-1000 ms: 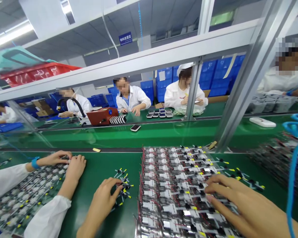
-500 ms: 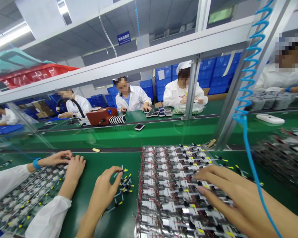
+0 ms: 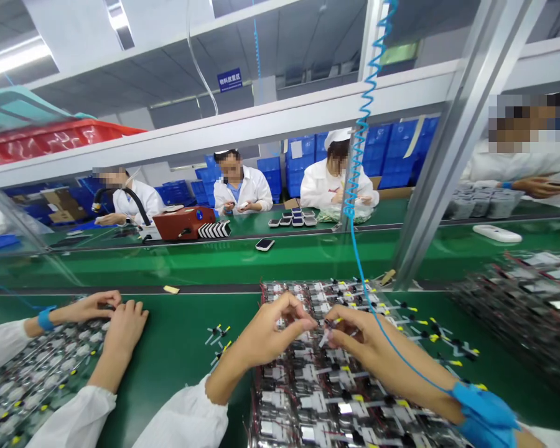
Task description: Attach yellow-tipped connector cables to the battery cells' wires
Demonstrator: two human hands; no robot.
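My left hand [image 3: 277,330] is over the clear tray [image 3: 256,398], thumb and fingertips pinched together. Whatever those fingertips hold is too small to tell. Close beside them, my right hand [image 3: 361,339] pinches a small dark part with a white strip [image 3: 325,337], just above the tray rows. White-and-black parts with red wires and yellow tips [image 3: 315,379] fill the tray. A blue wrist strap [image 3: 485,414] is on my right wrist, and its blue coiled cord [image 3: 364,118] rises in front of the frame post.
Loose yellow-tipped parts [image 3: 219,336] lie left of the tray, and others [image 3: 448,339] lie right of it. A co-worker's hands [image 3: 126,323] work over another tray at left. A blurred stack of filled trays [image 3: 527,305] stands at right. Metal posts [image 3: 452,143] rise behind the bench edge.
My left hand has moved right from the loose parts to above the tray. My right hand, earlier spread over the tray, has come in to meet it and now pinches a small part.
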